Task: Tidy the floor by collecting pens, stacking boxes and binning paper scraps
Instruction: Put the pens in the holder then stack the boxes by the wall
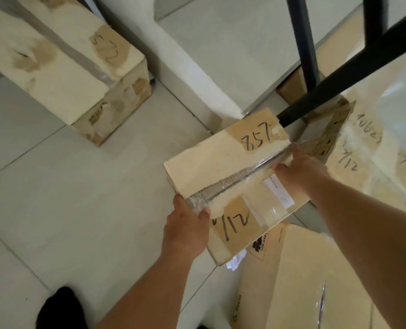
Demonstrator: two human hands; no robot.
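A cardboard box (211,162) marked "857" and "/12" is held at the centre of the view, tilted. My left hand (186,229) grips its near edge at the taped seam, thumb on top. My right hand (297,166) grips its far right edge, fingers curled over it. A white paper scrap (235,261) pokes out from under the box's lower corner. Another large box (304,281) lies below at the lower right. No pens are visible.
A long taped box (62,65) marked "572" sits on the tiled floor at the upper left. Another box (372,157) with handwriting lies at the right under black metal legs (306,43). A white wall base (190,74) runs diagonally. My dark shoe (59,309) is at the bottom left.
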